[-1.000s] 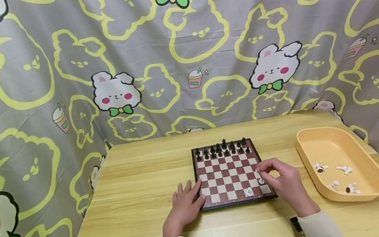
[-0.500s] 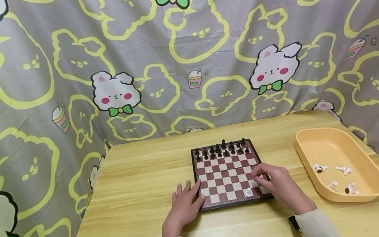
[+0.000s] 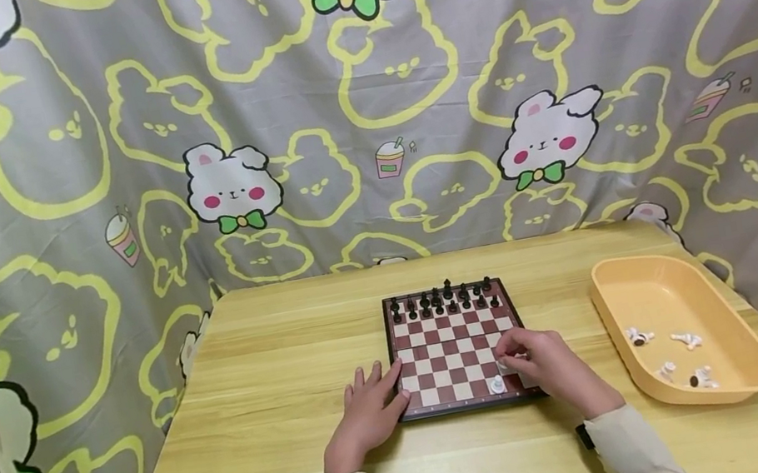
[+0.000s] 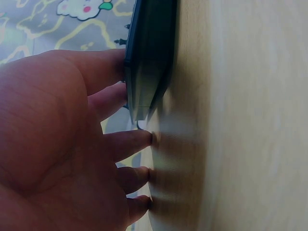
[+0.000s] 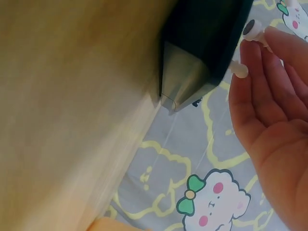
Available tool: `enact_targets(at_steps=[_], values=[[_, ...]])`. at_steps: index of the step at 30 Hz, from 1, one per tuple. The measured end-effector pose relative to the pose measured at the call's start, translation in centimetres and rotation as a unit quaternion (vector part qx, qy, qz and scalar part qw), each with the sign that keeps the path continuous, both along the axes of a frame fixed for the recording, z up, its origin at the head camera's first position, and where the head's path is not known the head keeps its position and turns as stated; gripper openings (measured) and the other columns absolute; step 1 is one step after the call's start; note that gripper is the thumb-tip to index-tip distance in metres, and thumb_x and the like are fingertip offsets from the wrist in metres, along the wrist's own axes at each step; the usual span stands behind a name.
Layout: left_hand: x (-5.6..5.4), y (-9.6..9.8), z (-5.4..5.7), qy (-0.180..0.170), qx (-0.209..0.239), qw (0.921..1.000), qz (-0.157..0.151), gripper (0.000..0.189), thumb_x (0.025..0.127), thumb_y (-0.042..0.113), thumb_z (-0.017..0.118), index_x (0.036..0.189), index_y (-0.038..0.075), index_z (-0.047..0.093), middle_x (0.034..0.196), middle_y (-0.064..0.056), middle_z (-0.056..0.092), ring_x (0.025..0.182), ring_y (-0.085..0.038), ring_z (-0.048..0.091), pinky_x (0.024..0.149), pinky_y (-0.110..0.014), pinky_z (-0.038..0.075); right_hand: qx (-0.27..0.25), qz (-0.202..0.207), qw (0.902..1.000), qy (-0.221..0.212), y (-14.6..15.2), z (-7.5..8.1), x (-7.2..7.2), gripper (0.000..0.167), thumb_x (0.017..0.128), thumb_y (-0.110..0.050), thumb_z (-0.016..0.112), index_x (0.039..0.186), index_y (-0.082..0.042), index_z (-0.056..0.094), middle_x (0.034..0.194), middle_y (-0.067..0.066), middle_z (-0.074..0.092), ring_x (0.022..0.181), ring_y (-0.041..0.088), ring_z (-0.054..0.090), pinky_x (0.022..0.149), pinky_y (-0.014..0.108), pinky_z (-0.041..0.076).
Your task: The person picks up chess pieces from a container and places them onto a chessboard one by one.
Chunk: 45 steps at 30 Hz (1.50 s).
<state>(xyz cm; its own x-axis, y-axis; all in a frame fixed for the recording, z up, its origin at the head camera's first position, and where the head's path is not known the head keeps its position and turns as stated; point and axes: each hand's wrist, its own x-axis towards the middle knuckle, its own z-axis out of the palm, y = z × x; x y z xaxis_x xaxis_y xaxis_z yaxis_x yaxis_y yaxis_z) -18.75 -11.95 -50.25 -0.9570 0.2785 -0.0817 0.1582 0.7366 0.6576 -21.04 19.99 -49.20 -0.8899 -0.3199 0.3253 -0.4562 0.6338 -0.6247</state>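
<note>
My right hand (image 3: pixel 552 362) pinches a white chess piece (image 5: pixel 252 31) between thumb and fingers, low over the near right of the chessboard (image 3: pixel 439 363). The dark base of that piece shows in the right wrist view. Beside the fingers there, a white pawn (image 5: pixel 239 70) stands on the board; in the head view the hand mostly hides it. Another white piece (image 3: pixel 498 384) stands on the near row. My left hand (image 3: pixel 368 414) rests at the board's left edge, thumb and index touching it. Its other fingertips (image 4: pixel 144 138) touch the table.
Black chess pieces (image 3: pixel 439 308) fill two rows at the board's far side. An orange tray (image 3: pixel 731 314) on the right holds several white chess pieces (image 3: pixel 688 339) lying down. A patterned curtain (image 3: pixel 311 198) surrounds the wooden table (image 3: pixel 278 356).
My right hand has moved left over the board and lowered, with the white piece in its fingers. The left hand has stayed put.
</note>
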Motion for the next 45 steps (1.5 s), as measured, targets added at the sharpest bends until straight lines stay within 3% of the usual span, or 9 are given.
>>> enact_targets(at_steps=[17,34,40,45], values=[[-0.05,-0.18,0.03,0.003,-0.003,1.0,0.002,0.055,0.108,0.034,0.053,0.158,0.013,0.045,0.163,-0.03,0.03,0.152,-0.058,0.008,0.12,-0.072,0.004,0.012,0.007,0.9972,-0.073,-0.13,0.12,-0.66,0.013,0.092,0.003,0.073,0.093,-0.01,0.071,0.088,-0.004,0.072,0.077,0.008,0.065,0.065,0.026,0.055],[-0.05,-0.24,0.0,-0.002,0.001,1.0,0.004,0.055,0.108,0.034,0.052,0.159,0.013,0.044,0.163,-0.03,0.029,0.152,-0.057,0.008,0.12,-0.071,0.004,0.016,0.008,0.9948,-0.101,-0.33,0.11,-0.81,0.012,0.093,0.003,0.072,0.094,-0.009,0.07,0.084,-0.003,0.07,0.07,0.008,0.06,0.059,0.025,0.052],[-0.18,-0.07,0.12,-0.003,0.004,1.0,0.004,0.055,0.108,0.034,0.052,0.159,0.014,0.044,0.164,-0.029,0.029,0.153,-0.057,0.007,0.12,-0.071,0.005,0.028,0.005,0.994,-0.105,-0.25,0.33,-0.91,0.014,0.092,0.003,0.072,0.098,-0.009,0.07,0.088,-0.003,0.07,0.078,0.011,0.063,0.066,0.027,0.054],[-0.19,0.03,-0.01,-0.003,0.0,1.0,0.004,0.055,0.107,0.034,0.053,0.158,0.014,0.045,0.163,-0.03,0.029,0.152,-0.057,0.008,0.12,-0.071,0.005,0.018,0.003,0.9955,-0.093,0.42,0.82,-0.49,0.019,0.09,-0.001,0.075,0.107,-0.008,0.071,0.102,0.002,0.074,0.093,0.021,0.069,0.079,0.038,0.058]])
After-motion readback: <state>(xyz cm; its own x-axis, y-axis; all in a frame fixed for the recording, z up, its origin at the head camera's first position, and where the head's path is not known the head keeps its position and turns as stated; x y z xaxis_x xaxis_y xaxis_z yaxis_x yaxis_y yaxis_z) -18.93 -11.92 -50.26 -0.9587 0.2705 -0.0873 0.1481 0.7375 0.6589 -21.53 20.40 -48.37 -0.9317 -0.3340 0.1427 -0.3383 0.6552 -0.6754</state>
